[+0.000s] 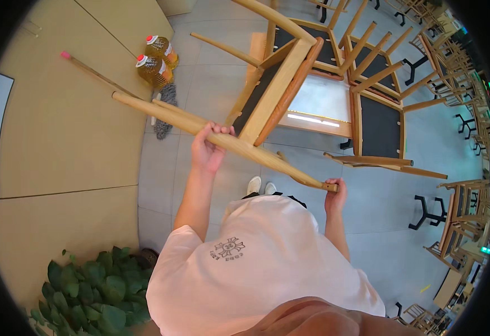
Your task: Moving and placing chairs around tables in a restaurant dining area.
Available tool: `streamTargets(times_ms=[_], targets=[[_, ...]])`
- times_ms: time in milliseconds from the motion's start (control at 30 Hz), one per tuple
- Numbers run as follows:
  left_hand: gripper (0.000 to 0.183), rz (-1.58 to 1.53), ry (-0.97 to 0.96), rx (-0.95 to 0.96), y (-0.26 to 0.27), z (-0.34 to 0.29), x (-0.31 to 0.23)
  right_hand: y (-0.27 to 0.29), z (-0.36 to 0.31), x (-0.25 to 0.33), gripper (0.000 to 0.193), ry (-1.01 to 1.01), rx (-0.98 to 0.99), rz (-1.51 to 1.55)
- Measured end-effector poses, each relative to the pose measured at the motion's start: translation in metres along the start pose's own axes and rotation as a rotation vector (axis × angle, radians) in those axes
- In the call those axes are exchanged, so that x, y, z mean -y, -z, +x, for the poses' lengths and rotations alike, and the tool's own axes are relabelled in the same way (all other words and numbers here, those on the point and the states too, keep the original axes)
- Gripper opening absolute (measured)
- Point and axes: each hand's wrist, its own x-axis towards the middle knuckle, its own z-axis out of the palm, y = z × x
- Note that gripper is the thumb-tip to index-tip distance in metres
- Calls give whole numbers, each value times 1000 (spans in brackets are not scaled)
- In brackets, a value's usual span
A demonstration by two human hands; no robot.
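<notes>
A light wooden chair point(275, 89) is tipped on its side in front of me, showing the dark underside of its seat and an orange-brown seat edge. My left hand point(208, 151) has its fingers wrapped over the long near piece of the frame, close to where the seat rail joins it. At the right end of that same piece, my right hand point(337, 194) grips the chair, with its fingers partly hidden behind the wood. Several upturned chairs point(380, 126) rest just beyond, seats down on a pale-topped table point(317, 106).
Two bottles of yellow oil point(155, 71) with red caps stand by the beige cabinet point(71, 140) at left, beside a grey mop head point(165, 115). A leafy plant point(96, 288) fills the lower left. More tables and chairs point(463, 215) line the right side.
</notes>
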Motion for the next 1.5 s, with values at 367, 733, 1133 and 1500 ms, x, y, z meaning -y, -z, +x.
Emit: streamTargets(times_ms=[367,733,1133,1500], targets=[[14,-81,-315,-347,23,3,-34,-67,-6,45,30,209,596,-557],[18,-219,-359,-463,94,-12,-79,-158,-29,57,29,219,813,-686],[32,-326,-319,-934,241,-46,-115,-271,-55,-47,29,110,721,-1037],[34,-244,-50,-1155,375,-83,-35,-224,-63,-107,26,-253,476,-1045]])
